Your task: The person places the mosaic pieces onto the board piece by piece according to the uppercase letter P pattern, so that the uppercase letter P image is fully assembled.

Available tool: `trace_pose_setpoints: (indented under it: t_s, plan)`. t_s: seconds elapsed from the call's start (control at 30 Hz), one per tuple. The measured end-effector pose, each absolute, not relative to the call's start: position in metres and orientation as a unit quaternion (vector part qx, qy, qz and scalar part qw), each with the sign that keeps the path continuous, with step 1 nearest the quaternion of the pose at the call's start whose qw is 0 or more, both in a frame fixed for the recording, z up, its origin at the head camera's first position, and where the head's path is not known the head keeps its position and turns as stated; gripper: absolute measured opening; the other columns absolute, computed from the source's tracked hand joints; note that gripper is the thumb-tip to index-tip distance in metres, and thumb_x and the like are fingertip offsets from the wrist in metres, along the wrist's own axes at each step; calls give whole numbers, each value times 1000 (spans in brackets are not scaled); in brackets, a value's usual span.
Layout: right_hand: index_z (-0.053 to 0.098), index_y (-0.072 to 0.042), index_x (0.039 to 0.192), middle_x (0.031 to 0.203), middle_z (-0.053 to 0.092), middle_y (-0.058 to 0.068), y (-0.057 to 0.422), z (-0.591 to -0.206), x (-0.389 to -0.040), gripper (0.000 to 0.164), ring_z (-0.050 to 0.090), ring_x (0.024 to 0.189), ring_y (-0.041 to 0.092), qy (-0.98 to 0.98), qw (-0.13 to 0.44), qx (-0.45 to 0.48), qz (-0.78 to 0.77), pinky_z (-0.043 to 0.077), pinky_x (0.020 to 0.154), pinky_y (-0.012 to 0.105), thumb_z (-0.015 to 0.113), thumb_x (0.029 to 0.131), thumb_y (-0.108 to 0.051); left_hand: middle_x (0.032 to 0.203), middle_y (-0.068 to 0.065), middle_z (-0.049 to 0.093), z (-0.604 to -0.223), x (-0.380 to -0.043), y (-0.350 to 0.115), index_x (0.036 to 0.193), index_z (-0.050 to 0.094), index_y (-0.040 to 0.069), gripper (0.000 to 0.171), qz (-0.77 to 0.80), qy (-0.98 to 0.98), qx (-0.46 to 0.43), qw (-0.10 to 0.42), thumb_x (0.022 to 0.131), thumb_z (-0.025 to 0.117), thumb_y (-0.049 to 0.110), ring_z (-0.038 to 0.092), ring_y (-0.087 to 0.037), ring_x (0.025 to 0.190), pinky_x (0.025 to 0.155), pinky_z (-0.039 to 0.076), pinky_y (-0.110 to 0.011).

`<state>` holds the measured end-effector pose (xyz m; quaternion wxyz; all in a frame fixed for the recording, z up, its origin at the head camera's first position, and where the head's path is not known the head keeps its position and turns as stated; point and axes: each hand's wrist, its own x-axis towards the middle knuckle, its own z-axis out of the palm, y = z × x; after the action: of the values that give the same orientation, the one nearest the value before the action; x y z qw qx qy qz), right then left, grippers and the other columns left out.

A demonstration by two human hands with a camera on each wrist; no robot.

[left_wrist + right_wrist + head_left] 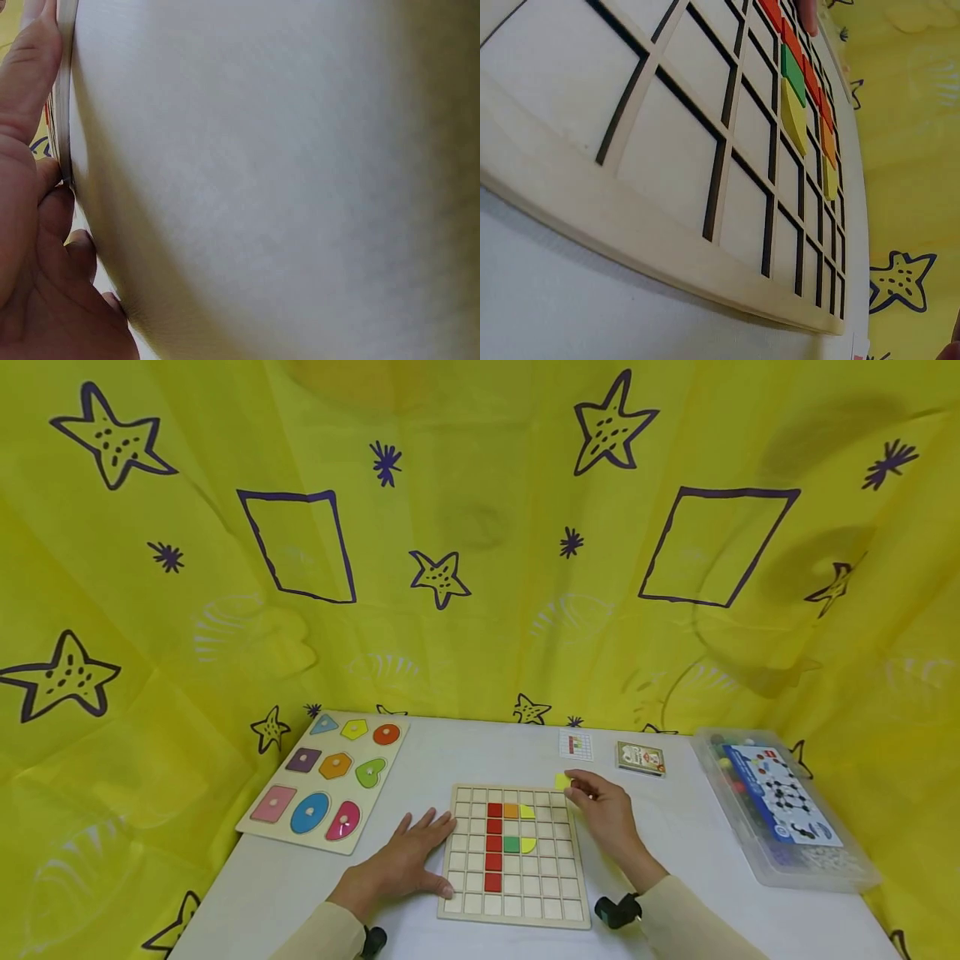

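A wooden grid board [515, 920] lies on the table in the head view. In it sit a column of red square tiles [493, 843], an orange tile [511, 811], a green tile [511, 844] and two yellow rounded tiles [528, 845]. My left hand [405, 860] rests at the board's left edge with fingers spread, the thumb by the lower left corner. Just past the board's top right corner, my right hand [606, 810] pinches a yellow tile [562, 782] at its fingertips. Only a sliver of that hand shows in the right wrist view.
A shape puzzle board [300, 806] lies at left. Toward the back are a small pattern card [576, 745] and a small card box [641, 758]. A clear plastic case [817, 877] with a blue-edged booklet stands at right. Yellow curtain [480, 643] hangs behind the table.
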<state>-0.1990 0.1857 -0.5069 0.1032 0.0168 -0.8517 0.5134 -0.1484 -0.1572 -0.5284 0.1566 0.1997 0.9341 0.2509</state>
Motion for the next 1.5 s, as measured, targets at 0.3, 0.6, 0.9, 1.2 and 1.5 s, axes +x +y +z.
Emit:
trace_pose_setpoints:
  t_s: [0.3, 0.6, 0.9, 1.2, 1.5]
  plan:
    - [77, -6, 123, 99, 73, 9, 178, -506, -196, 26, 57, 83, 10, -847, 96, 22, 522, 48, 62, 18, 75, 97, -6, 172, -6, 35, -529, -149, -157, 164, 38, 13, 111, 252, 934, 199, 156, 74, 90, 53, 19, -37, 163, 132, 6, -63]
    - [78, -7, 122, 97, 72, 5, 169, -514, -193, 26, 57, 87, 16, -859, 57, 27, 508, 49, 69, 20, 75, 96, -5, 172, -6, 35, -527, -149, -157, 165, 38, 13, 111, 255, 933, 196, 160, 74, 90, 53, 19, -37, 163, 132, 5, -63]
    - [79, -6, 116, 94, 73, 3, 158, -530, -187, 23, 60, 86, 14, -868, 17, 45, 494, 53, 73, 19, 78, 93, -4, 172, -6, 34, -526, -148, -157, 165, 38, 13, 111, 259, 932, 195, 162, 75, 90, 53, 18, -36, 163, 133, 5, -63]
    - [80, -7, 112, 91, 73, -2, 152, -535, -183, 20, 58, 85, 14, -885, -7, 47, 464, 51, 74, 26, 77, 93, -3, 172, -6, 34, -527, -149, -157, 165, 38, 14, 111, 261, 932, 195, 161, 75, 90, 53, 18, -36, 163, 132, 5, -63]
    - [81, -7, 108, 91, 72, -3, 148, -538, -182, 18, 57, 85, 14, -898, -5, 68, 434, 51, 76, 29, 80, 90, -3, 172, -6, 35, -527, -149, -157, 165, 38, 13, 111, 260, 932, 196, 160, 74, 90, 52, 18, -37, 163, 132, 5, -63]
